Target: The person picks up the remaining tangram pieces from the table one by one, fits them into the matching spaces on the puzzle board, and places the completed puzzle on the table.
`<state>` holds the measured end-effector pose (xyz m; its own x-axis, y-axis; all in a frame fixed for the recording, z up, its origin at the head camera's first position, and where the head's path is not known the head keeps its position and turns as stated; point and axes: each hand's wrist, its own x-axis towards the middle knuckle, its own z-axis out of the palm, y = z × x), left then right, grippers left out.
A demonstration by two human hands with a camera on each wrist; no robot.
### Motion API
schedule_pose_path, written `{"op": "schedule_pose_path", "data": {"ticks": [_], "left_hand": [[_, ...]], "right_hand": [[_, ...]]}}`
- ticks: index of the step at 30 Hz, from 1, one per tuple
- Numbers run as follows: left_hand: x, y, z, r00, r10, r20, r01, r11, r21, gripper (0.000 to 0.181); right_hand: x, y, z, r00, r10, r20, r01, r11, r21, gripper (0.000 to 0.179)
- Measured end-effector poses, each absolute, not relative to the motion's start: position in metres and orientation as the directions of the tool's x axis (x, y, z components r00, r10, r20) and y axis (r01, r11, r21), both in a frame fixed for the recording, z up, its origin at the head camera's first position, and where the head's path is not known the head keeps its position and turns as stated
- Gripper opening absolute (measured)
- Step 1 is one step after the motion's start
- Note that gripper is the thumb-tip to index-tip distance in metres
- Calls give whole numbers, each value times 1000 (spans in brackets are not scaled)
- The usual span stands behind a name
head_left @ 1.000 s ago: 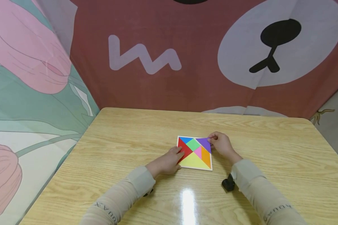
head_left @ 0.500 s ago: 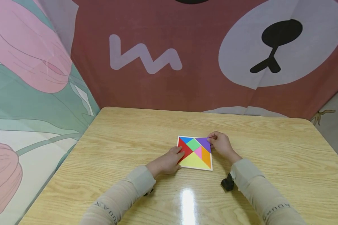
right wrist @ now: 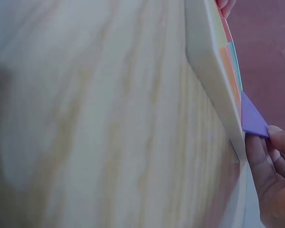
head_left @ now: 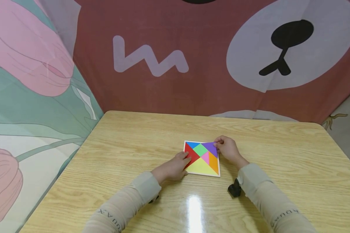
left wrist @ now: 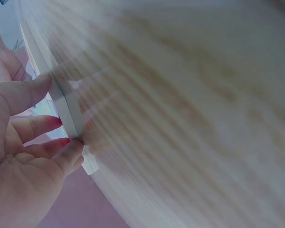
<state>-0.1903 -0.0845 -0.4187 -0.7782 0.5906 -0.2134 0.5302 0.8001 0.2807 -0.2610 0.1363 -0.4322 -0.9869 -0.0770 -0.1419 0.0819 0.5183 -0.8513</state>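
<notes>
A square tangram board with a white border lies flat on the wooden table. The left hand grips its left side, fingertips resting on the red triangle; in the left wrist view, thumb and fingers hold the board's edge. At the board's far right corner, the right hand pinches a purple triangle between thumb and fingers. That piece stands tilted up from the board in the right wrist view. Beside it lie the green square, the pink triangle and the orange parallelogram.
A pale yellow triangle and a blue triangle also lie in the board. Wood-grain table surrounds the board. A printed cloth hangs behind the table's far edge. A black wrist device sits under the right sleeve.
The right hand has shifted slightly left with the purple triangle. The white gap between that piece and the green square has narrowed. The left hand and the board have stayed put.
</notes>
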Motion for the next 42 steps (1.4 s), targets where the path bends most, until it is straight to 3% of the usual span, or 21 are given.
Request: {"op": "schedule_pose_path", "data": {"ticks": [21, 42], "left_hand": [[-191, -85, -420, -775, 606, -180, 553, 788, 272, 54], [-190, -86, -422, -776, 600, -195, 544, 793, 275, 53]], "right_hand": [[-263, 137, -434, -990, -98, -103, 28, 580, -814, 11], [-264, 137, -435, -972, -115, -206, 89, 632, -770, 19]]}}
